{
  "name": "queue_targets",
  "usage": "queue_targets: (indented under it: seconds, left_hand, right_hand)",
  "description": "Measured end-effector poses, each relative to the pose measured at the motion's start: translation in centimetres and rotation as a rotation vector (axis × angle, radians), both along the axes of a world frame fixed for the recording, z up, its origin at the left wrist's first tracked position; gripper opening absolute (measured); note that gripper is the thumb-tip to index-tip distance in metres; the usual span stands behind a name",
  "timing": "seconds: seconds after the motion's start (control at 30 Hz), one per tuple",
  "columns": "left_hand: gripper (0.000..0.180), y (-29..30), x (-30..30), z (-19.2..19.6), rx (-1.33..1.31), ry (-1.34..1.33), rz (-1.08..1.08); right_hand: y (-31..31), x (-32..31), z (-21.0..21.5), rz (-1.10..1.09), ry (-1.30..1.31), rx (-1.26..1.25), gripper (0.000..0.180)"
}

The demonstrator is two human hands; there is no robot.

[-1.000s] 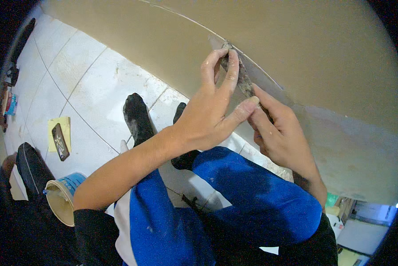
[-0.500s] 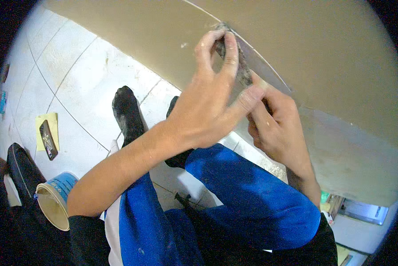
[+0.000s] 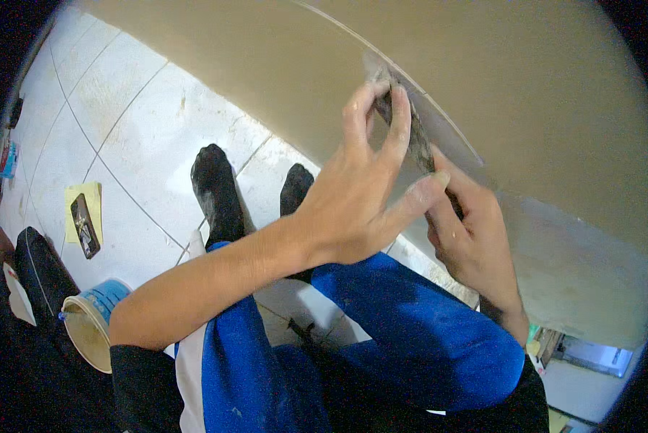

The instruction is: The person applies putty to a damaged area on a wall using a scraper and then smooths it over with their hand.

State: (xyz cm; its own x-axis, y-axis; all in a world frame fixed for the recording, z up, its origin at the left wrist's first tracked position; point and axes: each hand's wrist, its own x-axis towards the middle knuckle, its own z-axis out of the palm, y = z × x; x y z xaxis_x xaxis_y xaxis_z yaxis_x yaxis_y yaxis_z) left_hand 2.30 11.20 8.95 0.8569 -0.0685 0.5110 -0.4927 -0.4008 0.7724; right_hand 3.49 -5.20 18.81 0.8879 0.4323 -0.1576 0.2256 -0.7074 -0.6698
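Note:
A flat, narrow scraper [image 3: 420, 148] with a dark, stained blade lies against the beige wall surface [image 3: 266, 65]. My right hand [image 3: 475, 234] is closed around its handle end, which is mostly hidden in the fist. My left hand [image 3: 345, 202] reaches across, its fingertips pressed on the blade near the far tip and its thumb stretched toward the right hand. Beyond the blade's tip, a pale grey smear [image 3: 376, 66] marks the wall. Alongside the blade runs a thin raised seam [image 3: 410, 81], with a greyish patch between seam and tool.
White floor tiles [image 3: 147, 166] lie at left, with a phone-like dark object [image 3: 85, 227] on a yellow pad [image 3: 98, 198]. A blue-and-cream bucket [image 3: 85, 339] stands by my left elbow. My black-socked feet [image 3: 215, 187] rest near the wall's base.
Both hands and the scraper appear lower and slightly to the right in the picture; the view has shifted a little too. More of the pale smear shows beyond the tip.

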Motion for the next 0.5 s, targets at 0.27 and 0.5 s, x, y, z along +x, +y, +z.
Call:
queue_targets:
  seconds: [0.27,0.5]
  left_hand:
    - [0.091,1.7,0.8,0.7,0.087,-0.062,0.070]
    - [0.088,0.4,-0.2,0.5,0.107,0.038,0.040]
  right_hand:
    - [1.6,1.5,-1.5,0.054,-0.123,0.113,0.039]
    - [-0.1,0.8,-0.4,0.165,-0.185,0.034,0.044]
